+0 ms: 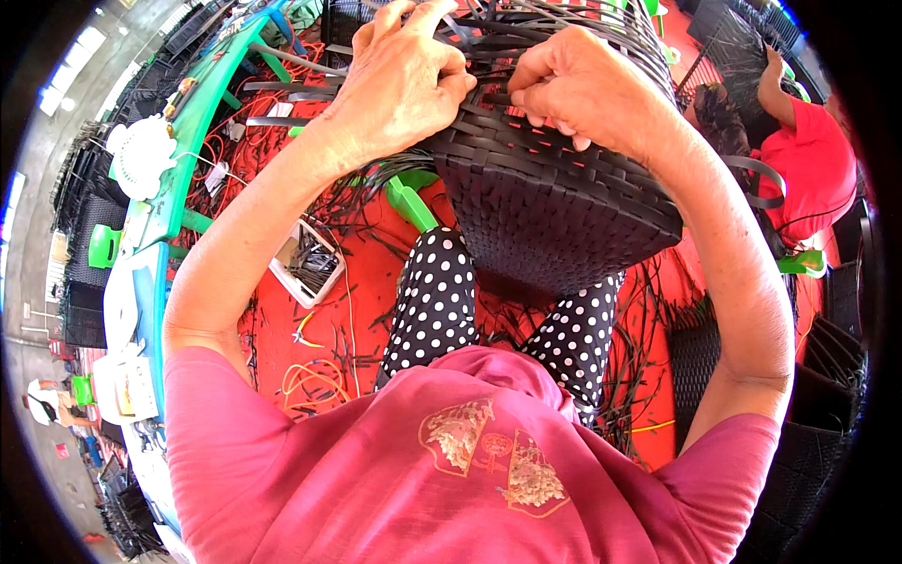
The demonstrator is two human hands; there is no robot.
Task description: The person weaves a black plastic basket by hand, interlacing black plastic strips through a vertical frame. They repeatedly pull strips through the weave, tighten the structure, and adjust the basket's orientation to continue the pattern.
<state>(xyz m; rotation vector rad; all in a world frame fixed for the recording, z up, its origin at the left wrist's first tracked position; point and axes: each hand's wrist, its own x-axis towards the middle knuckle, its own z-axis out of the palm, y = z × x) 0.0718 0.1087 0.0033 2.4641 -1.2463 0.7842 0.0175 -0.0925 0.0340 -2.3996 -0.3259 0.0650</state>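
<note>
- Although several things carry print, most of it is too small for reading; the maroon shirt (376,498) has a gold emblem (493,456), and one white carton (136,390) at left shows coloured print.
- Left hand (409,80): the fingers are half curled, thumb and forefinger near together, touching the black strips (503,42).
- Right hand (592,94): more curled, with fingertips at the weave; I cannot tell whether either hand pinches a strip.
- One black woven piece (554,207) is tilted before the body, between two knees in dotted trousers (437,291).
- Counted also: one white tray (287,285) with strip pieces, one pliers (305,329), one red-shirted co-worker (808,164) at right.
</note>
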